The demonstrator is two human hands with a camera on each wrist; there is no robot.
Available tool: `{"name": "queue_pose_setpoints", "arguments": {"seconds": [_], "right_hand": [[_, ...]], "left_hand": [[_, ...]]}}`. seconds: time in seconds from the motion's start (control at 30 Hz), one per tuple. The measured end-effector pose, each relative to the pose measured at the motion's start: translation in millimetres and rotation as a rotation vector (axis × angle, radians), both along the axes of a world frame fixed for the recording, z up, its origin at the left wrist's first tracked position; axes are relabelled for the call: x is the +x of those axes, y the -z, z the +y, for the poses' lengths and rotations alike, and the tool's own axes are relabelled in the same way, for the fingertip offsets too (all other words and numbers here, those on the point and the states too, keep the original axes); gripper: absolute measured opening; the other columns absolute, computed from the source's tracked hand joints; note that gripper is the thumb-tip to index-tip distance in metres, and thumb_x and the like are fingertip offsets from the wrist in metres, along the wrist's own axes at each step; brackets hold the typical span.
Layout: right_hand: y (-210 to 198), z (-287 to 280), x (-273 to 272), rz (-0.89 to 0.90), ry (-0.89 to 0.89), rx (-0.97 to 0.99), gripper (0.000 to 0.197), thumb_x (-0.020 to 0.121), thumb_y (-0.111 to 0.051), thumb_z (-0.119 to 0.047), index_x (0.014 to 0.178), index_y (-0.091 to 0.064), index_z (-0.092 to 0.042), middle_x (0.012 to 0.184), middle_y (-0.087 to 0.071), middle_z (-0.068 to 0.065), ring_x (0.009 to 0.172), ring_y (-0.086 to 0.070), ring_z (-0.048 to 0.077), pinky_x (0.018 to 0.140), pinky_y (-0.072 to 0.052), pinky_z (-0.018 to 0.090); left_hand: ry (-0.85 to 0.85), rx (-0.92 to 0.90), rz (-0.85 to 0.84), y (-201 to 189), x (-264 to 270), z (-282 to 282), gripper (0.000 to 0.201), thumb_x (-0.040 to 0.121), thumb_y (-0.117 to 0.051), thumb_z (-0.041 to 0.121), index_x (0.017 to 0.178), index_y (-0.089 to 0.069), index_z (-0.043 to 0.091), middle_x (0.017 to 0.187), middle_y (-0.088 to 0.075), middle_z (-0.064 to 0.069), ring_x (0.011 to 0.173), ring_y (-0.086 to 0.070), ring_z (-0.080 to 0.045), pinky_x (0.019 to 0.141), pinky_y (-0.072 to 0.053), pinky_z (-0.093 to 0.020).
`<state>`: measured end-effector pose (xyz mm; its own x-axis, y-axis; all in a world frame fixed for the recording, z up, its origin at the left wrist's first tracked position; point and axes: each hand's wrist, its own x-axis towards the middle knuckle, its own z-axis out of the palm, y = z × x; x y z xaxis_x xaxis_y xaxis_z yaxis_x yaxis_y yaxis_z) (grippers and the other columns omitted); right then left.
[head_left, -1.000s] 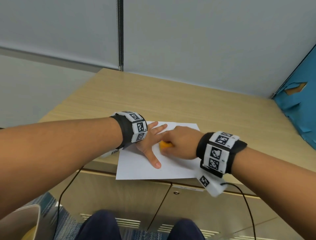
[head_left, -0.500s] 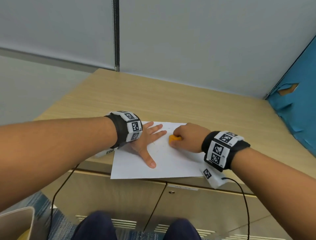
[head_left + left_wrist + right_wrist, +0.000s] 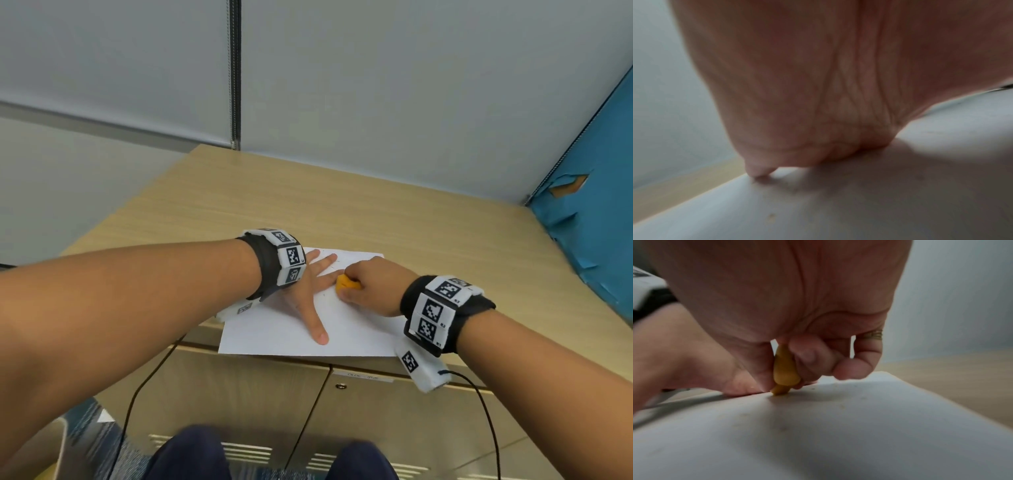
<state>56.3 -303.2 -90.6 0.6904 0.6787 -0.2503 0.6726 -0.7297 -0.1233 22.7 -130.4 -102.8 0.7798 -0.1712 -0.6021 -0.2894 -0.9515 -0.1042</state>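
On paper [image 3: 274, 337], right hand [image 3: 373, 287] pinching eraser [image 3: 345, 284], label [image 3: 363, 376] unreadable

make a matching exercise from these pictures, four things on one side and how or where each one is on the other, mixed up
Column one
1. left hand
2. right hand
3. orange eraser
4. sheet of paper

Column two
a. lies at the near edge of the wooden top
b. pinched between thumb and fingers, its tip touching the paper
c. fingers spread flat, pressing the paper down
d. fingers curled round a small thing

Pairs: 1-c, 2-d, 3-b, 4-a
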Motion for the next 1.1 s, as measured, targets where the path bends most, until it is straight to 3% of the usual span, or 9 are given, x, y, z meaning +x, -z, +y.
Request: {"name": "queue_pose_setpoints", "arguments": {"seconds": [0.13, 0.33, 0.43, 0.5, 0.6, 0.7, 0.8, 0.93, 1.1], "right_hand": [[3.1, 3.6, -32.4, -0.036, -0.147, -0.076, 0.029, 0.099, -0.048, -0.046, 0.079, -0.051, -0.025, 0.072, -0.051, -0.006, 0.067, -0.05, 0.014, 0.064, -0.041, 0.033], [-4.0, -5.0, 4.2, -0.102, 0.027, -0.064, 0.035, 0.097, -0.046, -0.045, 0.068, -0.044, -0.026, 0.073, -0.053, -0.002, 0.077, -0.057, 0.025, 0.06, -0.036, 0.033], [0.6, 7.0, -22.2, -0.064, -0.106, -0.088, 0.027, 0.098, -0.047, -0.042, 0.081, -0.056, -0.023, 0.075, -0.056, -0.004, 0.075, -0.058, 0.021, 0.063, -0.043, 0.033], [0.7, 6.6, -24.0, -0.031, -0.122, -0.09, 0.027, 0.097, -0.05, -0.044, 0.076, -0.054, -0.027, 0.073, -0.055, -0.006, 0.071, -0.056, 0.017, 0.063, -0.043, 0.033], [-6.6, -0.3, 2.0, -0.079, 0.014, -0.079, 0.035, 0.097, -0.047, -0.045, 0.067, -0.045, -0.028, 0.072, -0.053, -0.005, 0.072, -0.056, 0.021, 0.058, -0.036, 0.031], [-2.3, 4.6, -6.2, -0.116, -0.03, -0.092, 0.031, 0.097, -0.045, -0.042, 0.071, -0.048, -0.025, 0.072, -0.054, -0.003, 0.075, -0.06, 0.024, 0.06, -0.04, 0.031], [-1.5, 7.7, -20.9, -0.035, -0.105, -0.119, 0.033, 0.097, -0.049, -0.044, 0.068, -0.044, -0.029, 0.071, -0.053, -0.006, 0.071, -0.056, 0.018, 0.062, -0.041, 0.031], [-9.6, -2.6, 6.8, -0.101, 0.016, -0.126, 0.035, 0.097, -0.046, -0.046, 0.068, -0.047, -0.026, 0.076, -0.058, -0.002, 0.075, -0.059, 0.023, 0.061, -0.04, 0.031], [-0.3, 8.8, -33.3, -0.001, -0.156, -0.068, 0.034, 0.096, -0.052, -0.043, 0.069, -0.049, -0.024, 0.068, -0.051, -0.005, 0.063, -0.05, 0.015, 0.064, -0.046, 0.035]], "left_hand": [[0.019, -0.009, -0.026, 3.8, 2.2, 0.8, 0.139, 0.058, -0.06, 0.091, 0.148, 0.031, 0.037, 0.157, 0.038, 0.002, 0.146, 0.029, -0.033, 0.116, 0.006, -0.062], [0.013, -0.008, -0.051, 6.4, 0.1, 2.0, 0.138, 0.057, -0.058, 0.092, 0.147, 0.031, 0.039, 0.158, 0.037, 0.002, 0.147, 0.027, -0.035, 0.115, 0.004, -0.064], [0.029, -0.009, -0.047, 7.9, 1.5, 2.2, 0.138, 0.056, -0.058, 0.093, 0.147, 0.031, 0.039, 0.157, 0.038, 0.0, 0.146, 0.027, -0.037, 0.116, 0.004, -0.066], [0.031, -0.008, -0.045, 8.7, 1.9, 3.2, 0.138, 0.056, -0.057, 0.093, 0.148, 0.03, 0.038, 0.157, 0.039, 0.0, 0.146, 0.028, -0.037, 0.115, 0.004, -0.066], [0.017, -0.007, -0.048, 7.5, 0.7, 3.3, 0.138, 0.056, -0.058, 0.093, 0.147, 0.031, 0.039, 0.157, 0.039, 0.002, 0.146, 0.028, -0.035, 0.116, 0.004, -0.065], [0.022, -0.011, -0.046, 6.3, 0.5, 2.6, 0.136, 0.058, -0.058, 0.092, 0.147, 0.031, 0.039, 0.157, 0.038, 0.0, 0.146, 0.028, -0.037, 0.116, 0.004, -0.065], [0.033, -0.002, -0.047, 7.4, 1.8, 2.5, 0.137, 0.056, -0.057, 0.093, 0.147, 0.031, 0.039, 0.157, 0.039, 0.0, 0.146, 0.027, -0.037, 0.116, 0.004, -0.065], [0.012, -0.011, -0.055, 10.3, 2.5, 3.8, 0.14, 0.054, -0.057, 0.094, 0.145, 0.033, 0.041, 0.157, 0.038, 0.002, 0.146, 0.028, -0.035, 0.115, 0.005, -0.066], [0.029, -0.013, -0.051, 9.5, 2.5, 3.1, 0.138, 0.056, -0.058, 0.092, 0.147, 0.031, 0.038, 0.157, 0.039, 0.0, 0.146, 0.028, -0.036, 0.115, 0.006, -0.064]]}}
